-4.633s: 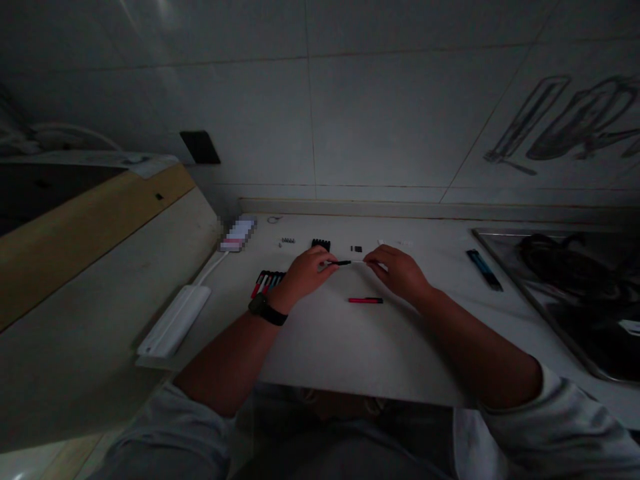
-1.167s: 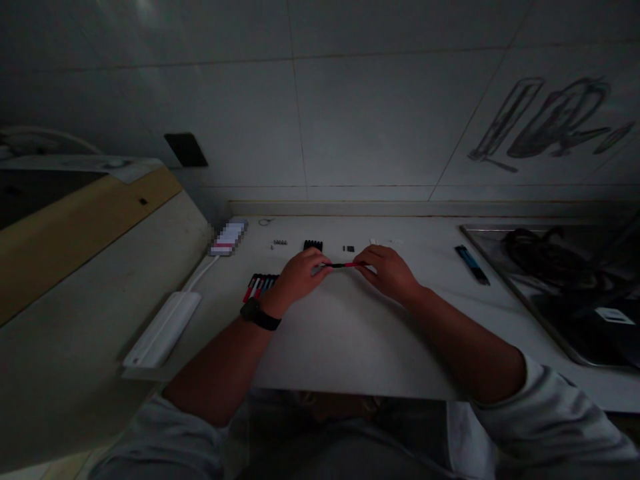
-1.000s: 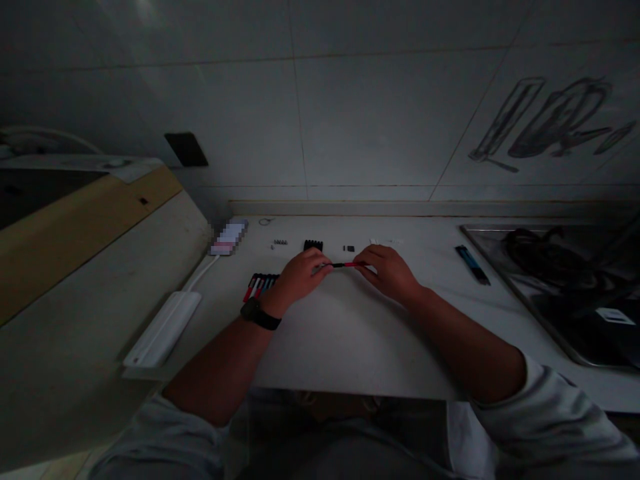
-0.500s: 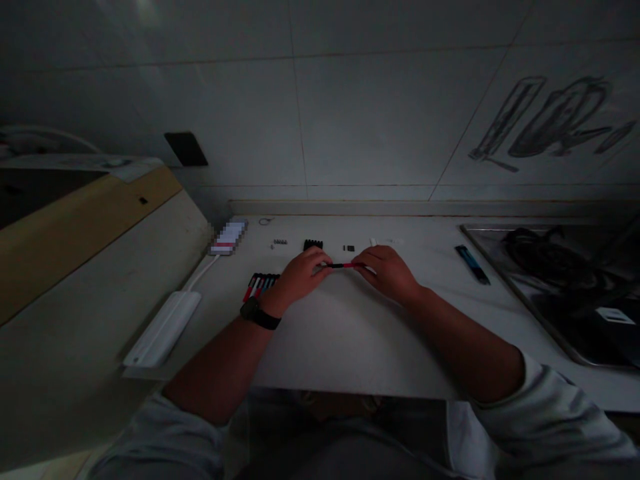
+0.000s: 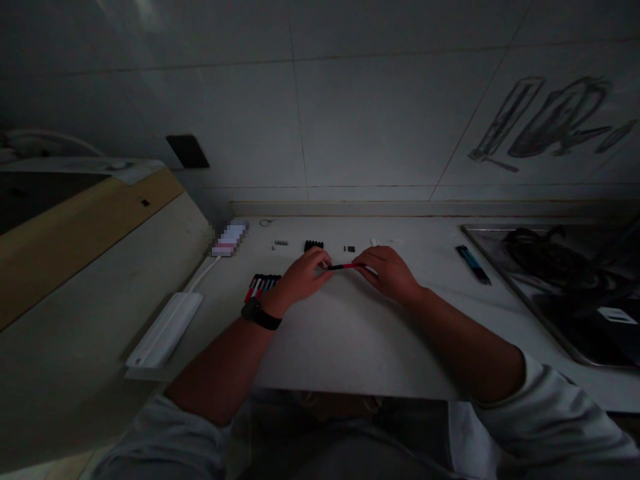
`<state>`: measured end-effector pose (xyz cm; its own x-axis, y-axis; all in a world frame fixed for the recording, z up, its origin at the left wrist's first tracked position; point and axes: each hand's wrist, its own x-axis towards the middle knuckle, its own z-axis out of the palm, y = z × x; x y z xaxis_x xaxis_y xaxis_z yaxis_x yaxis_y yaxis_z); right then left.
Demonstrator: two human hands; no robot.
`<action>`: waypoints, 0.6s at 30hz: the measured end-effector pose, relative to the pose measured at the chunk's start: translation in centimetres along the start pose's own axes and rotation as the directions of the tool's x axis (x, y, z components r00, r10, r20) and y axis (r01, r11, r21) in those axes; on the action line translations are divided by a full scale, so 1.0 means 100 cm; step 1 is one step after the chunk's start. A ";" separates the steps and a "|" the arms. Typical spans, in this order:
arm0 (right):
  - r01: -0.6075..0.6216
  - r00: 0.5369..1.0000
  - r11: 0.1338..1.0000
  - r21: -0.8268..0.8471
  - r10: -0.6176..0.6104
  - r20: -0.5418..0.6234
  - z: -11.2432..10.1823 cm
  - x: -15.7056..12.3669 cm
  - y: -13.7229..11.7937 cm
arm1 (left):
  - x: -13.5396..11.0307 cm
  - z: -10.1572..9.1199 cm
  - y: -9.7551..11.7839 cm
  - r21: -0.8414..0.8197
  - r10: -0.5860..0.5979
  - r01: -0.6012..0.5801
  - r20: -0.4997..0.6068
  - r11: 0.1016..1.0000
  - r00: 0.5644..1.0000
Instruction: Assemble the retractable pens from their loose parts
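Over the middle of the white counter, my right hand [image 5: 387, 270] pinches the red end of a slim black-and-red pen-like stick [image 5: 343, 267]. Its black end points left, into the curled fingers of my left hand [image 5: 306, 272], whose thumb and fingertips close about the tip. The exact kind of stick is too dark to make out. Beside my left wrist lies a row of slim sticks [image 5: 261, 285] with black ends and red, white or blue bodies, partly covered by the hand. Just behind the left hand sits a small black ridged piece [image 5: 313, 245].
Tiny metal pieces [image 5: 281, 243] and small black pieces [image 5: 351, 249] lie farther back. At the left are a phone [image 5: 230, 239] and a white power strip [image 5: 165, 330]. On the right lie a blue-and-black packet [image 5: 473, 265] and a metal-rimmed tray [image 5: 520, 300] with dark items.
The stick has tilted slightly, its black end now a little lower and showing more beside my left fingers. My right hand keeps its grip on the red end.
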<state>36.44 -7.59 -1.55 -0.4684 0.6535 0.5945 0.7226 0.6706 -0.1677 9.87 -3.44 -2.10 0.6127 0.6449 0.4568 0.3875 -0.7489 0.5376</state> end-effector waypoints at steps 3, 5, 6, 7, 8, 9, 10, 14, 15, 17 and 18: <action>-0.001 1.000 1.000 -0.005 0.001 -0.005 0.001 -0.001 0.001 | -0.001 0.000 -0.001 -0.001 -0.027 0.027 -0.020 1.000 0.999; 0.001 1.000 1.000 -0.006 -0.001 -0.011 0.001 -0.001 0.000 | 0.000 0.001 -0.002 0.001 -0.024 0.024 -0.014 1.000 1.000; 0.002 1.000 1.000 -0.006 -0.002 -0.016 0.001 -0.001 0.000 | 0.000 0.001 -0.003 0.000 -0.014 0.014 -0.005 1.000 1.000; 0.004 1.000 1.000 -0.005 -0.004 -0.021 0.001 -0.001 -0.001 | 0.000 0.002 -0.004 -0.001 0.000 0.000 0.006 1.000 1.000; 0.006 1.000 1.000 -0.004 -0.007 -0.023 0.001 0.000 -0.001 | 0.001 0.002 -0.005 -0.004 0.013 -0.013 0.013 1.000 1.000; 0.009 1.000 1.000 -0.001 -0.009 -0.021 0.001 0.000 -0.001 | 0.001 0.002 -0.006 -0.009 0.020 -0.020 0.017 1.000 1.000; 0.010 1.000 1.000 0.003 -0.010 -0.019 0.001 0.000 -0.001 | 0.000 0.002 -0.006 -0.014 0.021 -0.021 0.017 1.000 1.000; 0.006 1.000 1.000 0.007 -0.006 -0.012 0.001 -0.001 0.000 | -0.001 0.001 -0.003 -0.008 -0.015 0.015 -0.008 1.000 1.000; 0.006 1.000 1.000 0.006 -0.006 -0.013 0.000 -0.001 0.000 | -0.001 0.000 -0.002 -0.001 -0.024 0.024 -0.010 1.000 1.000; 0.007 1.000 1.000 0.008 -0.007 -0.017 0.000 0.000 -0.001 | -0.001 0.000 0.000 0.006 -0.024 0.024 0.001 1.000 1.000; 0.008 1.000 1.000 0.012 -0.008 -0.019 -0.001 0.000 -0.002 | -0.001 0.000 0.000 0.003 -0.017 0.017 0.013 1.000 1.000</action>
<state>36.39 -7.75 -1.47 -0.4640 0.6414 0.6109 0.7127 0.6799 -0.1726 9.80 -3.49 -2.10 0.6148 0.6555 0.4386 0.3998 -0.7384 0.5430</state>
